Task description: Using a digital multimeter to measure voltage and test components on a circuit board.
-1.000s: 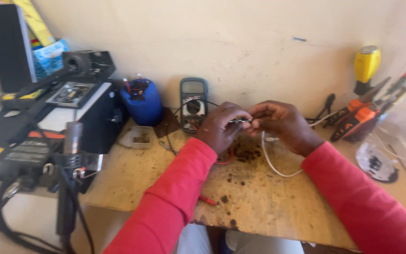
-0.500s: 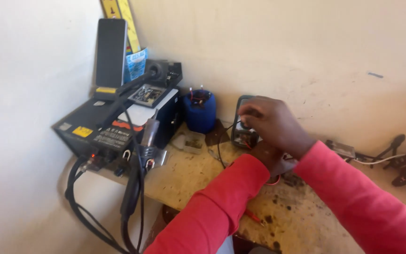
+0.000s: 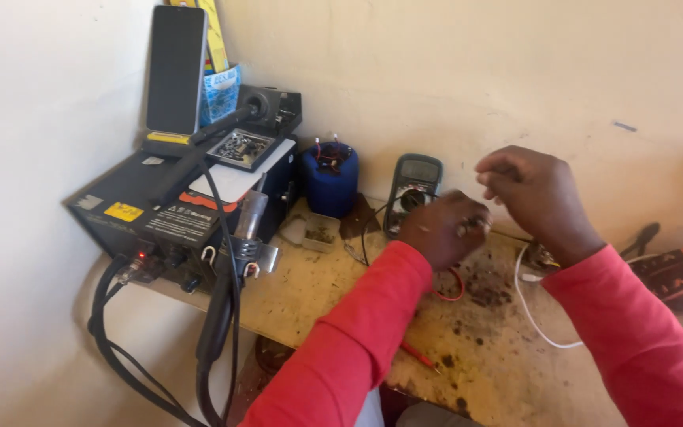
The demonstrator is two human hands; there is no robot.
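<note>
My left hand (image 3: 444, 231) is curled into a loose fist just in front of a dark multimeter (image 3: 414, 180) that leans against the wall. Something small may be pinched at its fingertips, but I cannot make it out. My right hand (image 3: 535, 194) is raised above the bench to the right of the meter, fingers curled in, with nothing visible in it. Both arms are in red sleeves. Below the hands a red wire loop (image 3: 454, 289) and a white cable (image 3: 530, 318) lie on the stained wooden bench (image 3: 333, 300).
A black hot-air rework station (image 3: 152, 209) fills the left end, its handle (image 3: 235, 265) and thick hoses hanging off the front. A phone (image 3: 177, 69) leans on top beside a tray of small parts (image 3: 239, 147). A blue tub (image 3: 330, 179) and orange-black pliers (image 3: 677, 273) stand nearby.
Half a second ago one hand was on the multimeter. Now it has come off, my right hand is lifted higher, and the view has swung slightly back to the right.
</note>
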